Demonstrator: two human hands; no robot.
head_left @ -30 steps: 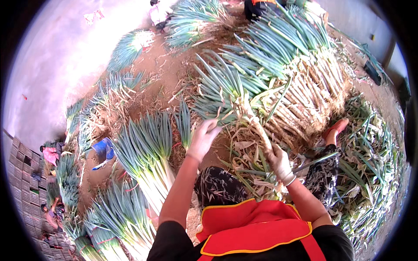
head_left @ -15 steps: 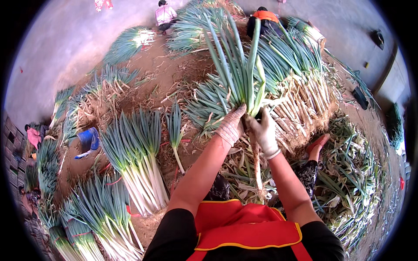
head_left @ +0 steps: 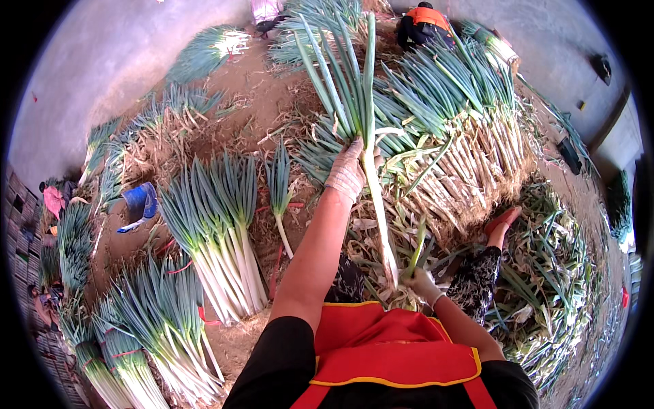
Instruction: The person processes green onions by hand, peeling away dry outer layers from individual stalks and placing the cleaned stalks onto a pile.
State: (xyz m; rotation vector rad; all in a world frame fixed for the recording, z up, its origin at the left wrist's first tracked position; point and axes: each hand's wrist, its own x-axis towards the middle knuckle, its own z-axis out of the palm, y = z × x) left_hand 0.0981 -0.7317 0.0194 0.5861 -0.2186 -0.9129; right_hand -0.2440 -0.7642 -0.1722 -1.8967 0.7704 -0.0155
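My left hand (head_left: 346, 172), in a pale glove, is closed around a large green onion (head_left: 377, 204) where its white stalk meets the green leaves. The onion stands nearly upright, leaves pointing away from me and its root end toward my red apron. Low beside that root end, my gloved right hand (head_left: 424, 285) is closed on a stripped green leaf (head_left: 418, 247), which sticks up from the fingers. The stalk now looks pale and smooth.
Untrimmed, rooty green onions (head_left: 470, 167) lie heaped at right. Peeled leaf scraps (head_left: 545, 286) cover the ground below them. Clean white-stalked green onions (head_left: 228, 266) lie at left, with tied bundles (head_left: 126, 354) nearer. A blue container (head_left: 140, 203) and a crouching person in orange (head_left: 426, 24) are farther off.
My right hand has moved down from the onion's neck toward its root, pulling off an outer leaf. The brownish stalk has turned white. My left hand has shifted slightly left and away.
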